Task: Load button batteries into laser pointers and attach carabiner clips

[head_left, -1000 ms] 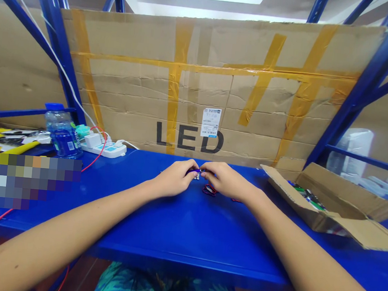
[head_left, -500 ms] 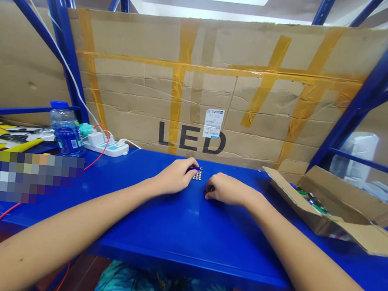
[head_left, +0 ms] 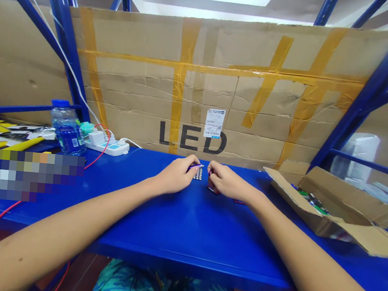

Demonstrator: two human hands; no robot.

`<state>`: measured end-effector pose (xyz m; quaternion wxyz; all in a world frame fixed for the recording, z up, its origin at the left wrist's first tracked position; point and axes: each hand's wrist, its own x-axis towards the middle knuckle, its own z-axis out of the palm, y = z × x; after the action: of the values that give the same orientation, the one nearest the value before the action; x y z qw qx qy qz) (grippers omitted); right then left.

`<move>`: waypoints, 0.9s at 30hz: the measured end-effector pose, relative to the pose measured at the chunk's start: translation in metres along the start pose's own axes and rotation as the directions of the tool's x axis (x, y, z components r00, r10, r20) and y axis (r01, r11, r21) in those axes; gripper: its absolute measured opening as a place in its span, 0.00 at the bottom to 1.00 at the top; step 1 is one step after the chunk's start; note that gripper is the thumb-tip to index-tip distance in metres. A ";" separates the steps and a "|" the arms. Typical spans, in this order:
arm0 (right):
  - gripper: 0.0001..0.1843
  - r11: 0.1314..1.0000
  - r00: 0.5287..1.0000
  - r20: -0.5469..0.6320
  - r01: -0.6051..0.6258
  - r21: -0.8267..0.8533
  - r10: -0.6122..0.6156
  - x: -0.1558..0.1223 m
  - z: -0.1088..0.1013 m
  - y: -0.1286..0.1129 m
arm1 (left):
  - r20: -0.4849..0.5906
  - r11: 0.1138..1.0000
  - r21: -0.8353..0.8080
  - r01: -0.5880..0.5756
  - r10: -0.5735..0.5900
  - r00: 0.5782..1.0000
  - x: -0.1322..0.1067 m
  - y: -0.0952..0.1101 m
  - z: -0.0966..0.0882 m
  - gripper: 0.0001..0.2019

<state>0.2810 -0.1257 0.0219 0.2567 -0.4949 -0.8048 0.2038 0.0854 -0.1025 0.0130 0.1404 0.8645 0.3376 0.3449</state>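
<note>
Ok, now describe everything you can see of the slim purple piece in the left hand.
The slim purple piece is small and stick-like, with a pale, silvery tip at its right end; its material is too small to tell. The left hand pinches it between thumb and fingers, which hide part of it. It lies nearly level, tilting slightly upward to the right in the picture, at the far edge of the small silvery parts.

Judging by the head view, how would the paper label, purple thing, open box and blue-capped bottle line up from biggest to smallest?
1. Open box
2. Blue-capped bottle
3. Paper label
4. Purple thing, partly hidden by the left hand
</note>
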 end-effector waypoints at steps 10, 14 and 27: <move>0.14 0.555 0.957 0.288 -0.265 0.789 0.047 -0.001 0.004 -0.009 | 0.000 0.996 0.025 -0.088 0.088 0.996 -0.002 0.000 0.004 0.08; 0.15 0.527 0.945 0.328 -0.279 0.803 0.001 -0.003 0.003 -0.009 | 0.020 0.987 -0.020 -0.158 0.158 0.987 -0.001 0.000 0.001 0.07; 0.06 0.657 0.984 0.180 -0.141 0.741 0.008 0.001 0.014 -0.011 | -0.029 0.994 0.028 -0.106 0.107 0.994 0.000 -0.003 0.000 0.05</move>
<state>0.2643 -0.1310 0.0177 0.3634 -0.3597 -0.6459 0.5669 0.0842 -0.1005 0.0111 0.1051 0.8778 0.2975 0.3603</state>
